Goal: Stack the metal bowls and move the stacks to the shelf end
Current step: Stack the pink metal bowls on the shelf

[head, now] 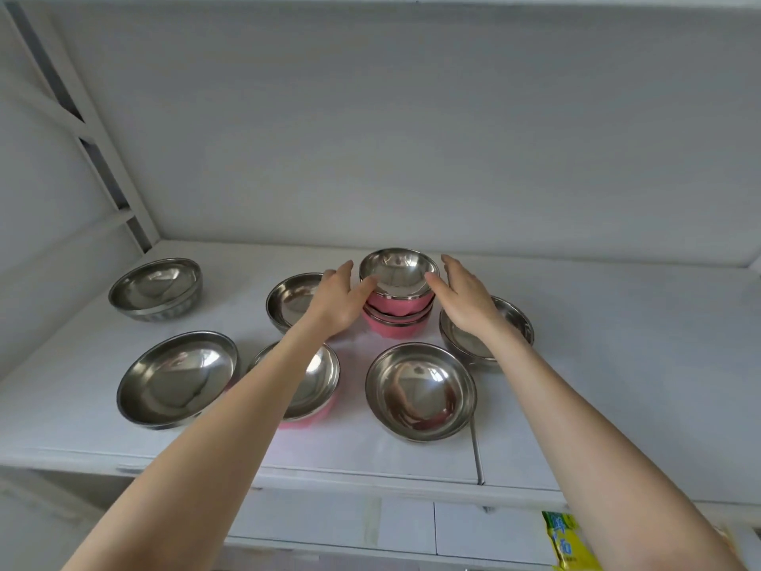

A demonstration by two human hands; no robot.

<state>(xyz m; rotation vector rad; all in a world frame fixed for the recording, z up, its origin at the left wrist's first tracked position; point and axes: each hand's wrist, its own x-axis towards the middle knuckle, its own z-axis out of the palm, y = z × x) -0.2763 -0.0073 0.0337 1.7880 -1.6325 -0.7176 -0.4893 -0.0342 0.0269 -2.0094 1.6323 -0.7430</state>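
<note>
The left hand (pixel 344 300) and right hand (pixel 463 298) are cupped open on either side of the bowl stack (pixel 398 296), thumbs touching or nearly touching the rim of the top bowl (pixel 398 270); a firm grip cannot be confirmed (fingers are spread, not clamped). The two-sided hold is judged to be for steadying or lifting the stack as one, since it is several pink-sided bowls tall and could tip. The stack sits at the rear middle of the shelf (pixel 617 364). Loose metal bowls lie around it: one at front centre (pixel 421 391), one at front left (pixel 177 379), one far left (pixel 155 288), one partly behind the left hand (pixel 290 298), one under the right wrist (pixel 510 323), and a pink-sided one under the left forearm (pixel 315 389). The shelf is white, backed by a plain white wall, with a slatted frame at the left end. A yellow packet (pixel 566 541) shows below.
</note>
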